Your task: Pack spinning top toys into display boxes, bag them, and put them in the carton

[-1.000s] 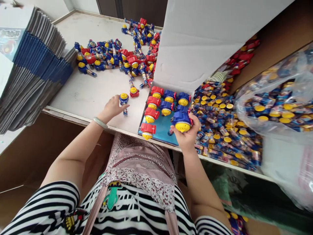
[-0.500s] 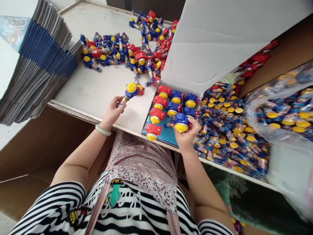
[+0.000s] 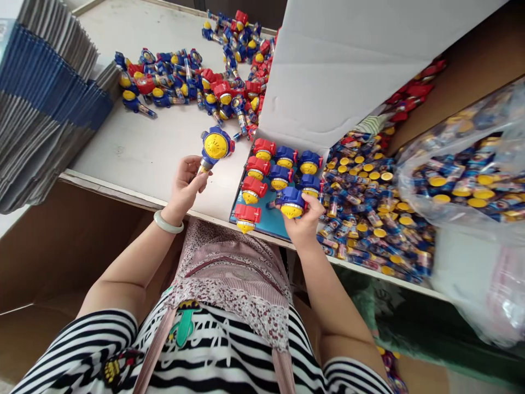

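Note:
My left hand [image 3: 189, 180] grips the tube-shaped handle of a blue toy with a round yellow face [image 3: 215, 146], held up over the white table. Another blue toy with a yellow dome [image 3: 292, 202] is in my right hand [image 3: 305, 221], at the near part of an open display box [image 3: 268, 219] with a blue inside. A column of red toys [image 3: 253, 190] stands along the box's left side. Blue toys [image 3: 281, 177] fill places in the middle and right columns. My right fingers partly hide the held toy's far side.
Loose red and blue toys [image 3: 176, 82] lie heaped at the back. Folded cartons [image 3: 53, 109] stand at the left. The box's raised white lid [image 3: 320, 71] blocks part of the back. Yellow-capped tubes [image 3: 369, 219] and a clear plastic bag [image 3: 414, 180] lie at the right.
The toy in my left hand has turned so its yellow face shows more fully, and it is raised slightly. My right hand stays over the box. The whole view has shifted a little.

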The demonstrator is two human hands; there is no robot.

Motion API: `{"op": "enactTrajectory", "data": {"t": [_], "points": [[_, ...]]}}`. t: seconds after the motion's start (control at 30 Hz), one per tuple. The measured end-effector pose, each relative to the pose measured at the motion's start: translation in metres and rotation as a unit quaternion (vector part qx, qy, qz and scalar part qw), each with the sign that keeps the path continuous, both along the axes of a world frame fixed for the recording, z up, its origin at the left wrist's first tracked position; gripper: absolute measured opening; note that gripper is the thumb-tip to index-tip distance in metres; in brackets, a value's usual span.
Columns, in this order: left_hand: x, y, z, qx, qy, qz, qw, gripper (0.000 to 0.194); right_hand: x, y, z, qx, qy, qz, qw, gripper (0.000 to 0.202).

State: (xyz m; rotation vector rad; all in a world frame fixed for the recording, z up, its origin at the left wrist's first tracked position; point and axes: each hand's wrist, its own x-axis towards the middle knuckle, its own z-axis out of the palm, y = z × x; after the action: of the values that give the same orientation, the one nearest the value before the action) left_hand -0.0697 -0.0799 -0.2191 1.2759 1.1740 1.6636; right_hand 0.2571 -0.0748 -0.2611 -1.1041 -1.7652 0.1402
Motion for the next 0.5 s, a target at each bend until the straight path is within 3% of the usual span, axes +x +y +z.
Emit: {"op": "enactTrajectory", "data": {"t": [0.27,0.5], "points": [[0.004,-0.006,0.007,0.001,0.003,0.003,1.000,0.041,-0.005,0.005,0.018,-0.026,-0.010,-0.007,1.000,0.060],[0.011,-0.003,0.008,0.003,-0.008,-0.007,1.000,0.041,-0.013,0.003,-0.008,-0.077,-0.014,0.031,0.996,0.056]]}}
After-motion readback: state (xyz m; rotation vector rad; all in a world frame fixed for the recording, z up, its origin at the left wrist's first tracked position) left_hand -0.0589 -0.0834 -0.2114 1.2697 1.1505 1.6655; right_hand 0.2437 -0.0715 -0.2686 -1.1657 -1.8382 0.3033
